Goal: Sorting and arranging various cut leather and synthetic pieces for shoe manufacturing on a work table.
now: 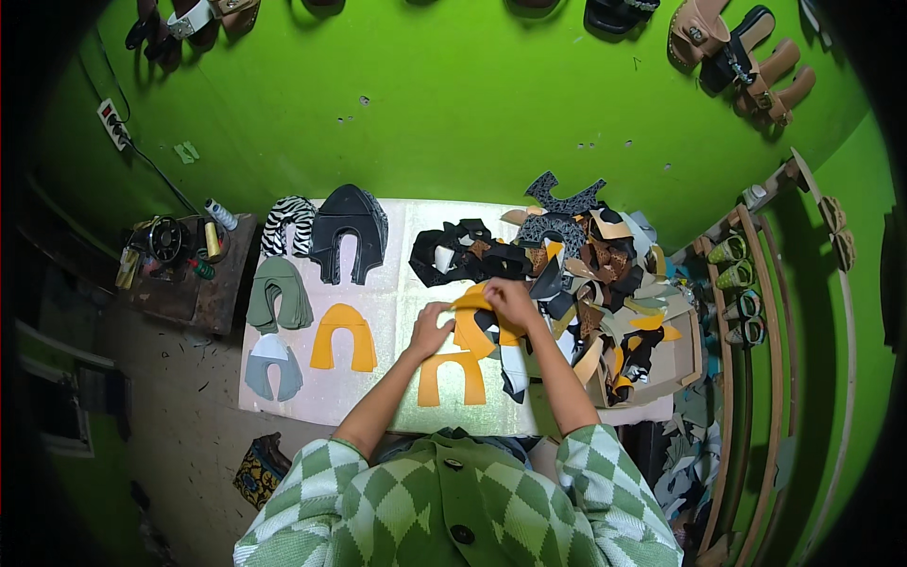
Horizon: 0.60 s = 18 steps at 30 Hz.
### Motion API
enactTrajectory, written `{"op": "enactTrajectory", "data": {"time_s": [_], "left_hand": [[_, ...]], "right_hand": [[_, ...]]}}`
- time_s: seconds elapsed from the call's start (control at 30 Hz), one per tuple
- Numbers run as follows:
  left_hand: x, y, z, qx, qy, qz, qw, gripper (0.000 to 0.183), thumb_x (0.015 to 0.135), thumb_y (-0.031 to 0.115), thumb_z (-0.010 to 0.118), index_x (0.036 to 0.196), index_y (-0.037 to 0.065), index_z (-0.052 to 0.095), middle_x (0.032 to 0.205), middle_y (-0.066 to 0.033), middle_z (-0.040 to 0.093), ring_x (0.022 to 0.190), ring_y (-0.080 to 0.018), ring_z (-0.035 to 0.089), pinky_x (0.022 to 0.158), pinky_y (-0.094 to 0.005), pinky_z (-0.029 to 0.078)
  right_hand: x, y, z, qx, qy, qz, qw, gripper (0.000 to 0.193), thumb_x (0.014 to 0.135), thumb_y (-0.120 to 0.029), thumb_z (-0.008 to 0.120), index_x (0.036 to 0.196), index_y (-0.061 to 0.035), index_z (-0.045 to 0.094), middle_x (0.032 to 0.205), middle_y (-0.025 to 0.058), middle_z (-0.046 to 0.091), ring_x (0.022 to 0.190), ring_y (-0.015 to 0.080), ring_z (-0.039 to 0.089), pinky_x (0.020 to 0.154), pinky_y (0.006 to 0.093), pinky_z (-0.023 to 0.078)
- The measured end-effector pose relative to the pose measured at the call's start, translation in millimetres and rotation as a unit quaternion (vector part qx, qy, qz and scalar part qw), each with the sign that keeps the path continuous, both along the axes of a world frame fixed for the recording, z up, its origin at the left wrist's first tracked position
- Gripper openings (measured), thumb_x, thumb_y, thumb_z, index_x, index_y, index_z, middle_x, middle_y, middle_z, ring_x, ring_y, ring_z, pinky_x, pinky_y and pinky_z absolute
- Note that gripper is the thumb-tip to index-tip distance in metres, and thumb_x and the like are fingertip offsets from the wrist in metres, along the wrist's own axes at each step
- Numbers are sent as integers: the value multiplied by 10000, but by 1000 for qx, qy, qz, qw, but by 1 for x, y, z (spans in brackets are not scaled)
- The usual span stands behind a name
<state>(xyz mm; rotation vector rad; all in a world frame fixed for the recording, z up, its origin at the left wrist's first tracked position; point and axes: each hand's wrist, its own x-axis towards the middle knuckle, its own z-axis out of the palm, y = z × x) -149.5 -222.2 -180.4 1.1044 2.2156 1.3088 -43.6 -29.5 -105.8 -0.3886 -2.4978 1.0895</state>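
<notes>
Over the white table (397, 369), a yellow U-shaped shoe-upper piece (474, 337) is raised between my hands. My right hand (511, 304) pinches its curved top with bent fingers. On its left edge the fingers of my left hand (432, 329) are closed; their tips are hard to make out. Just below lies another yellow U-shaped piece (453, 359), flat and open toward me. To the left is a neat yellow stack (342, 315) of the same shape. Black scraps (430, 269) lie beyond my hands.
Stacks of green pieces (266, 283), grey-blue pieces (262, 373), zebra-print pieces (277, 227) and black pieces (350, 217) line the table's left. A heap of mixed offcuts (595, 302) and a cardboard box (685, 354) occupy its right. A wooden rack (723, 416) stands beyond.
</notes>
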Motion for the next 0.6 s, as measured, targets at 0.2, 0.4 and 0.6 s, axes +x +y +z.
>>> {"op": "enactTrajectory", "data": {"time_s": [0.2, 0.4, 0.6], "left_hand": [[2, -34, -4, 15, -235, -10, 972, 231, 827, 155, 638, 984, -5, 587, 874, -99, 629, 753, -161, 620, 700, -276, 496], [24, -74, -30, -85, -141, 24, 986, 162, 802, 114, 664, 900, -6, 614, 750, -68, 640, 668, -95, 597, 617, -240, 492], [36, -87, -31, -106, -77, 6, 991, 199, 761, 166, 702, 890, 27, 639, 763, -114, 658, 699, -190, 634, 658, -304, 503]], "right_hand": [[12, -43, -46, -118, -126, 105, 979, 165, 763, -81, 664, 898, 1, 618, 714, 55, 606, 655, 126, 560, 625, 263, 456], [39, -86, -71, -103, -211, 75, 969, 226, 727, -80, 675, 934, -6, 622, 696, 67, 605, 632, 150, 569, 606, 276, 452], [56, -99, -85, -90, -261, 98, 956, 169, 719, -91, 650, 868, -11, 652, 691, 94, 633, 645, 186, 609, 621, 286, 472]]}}
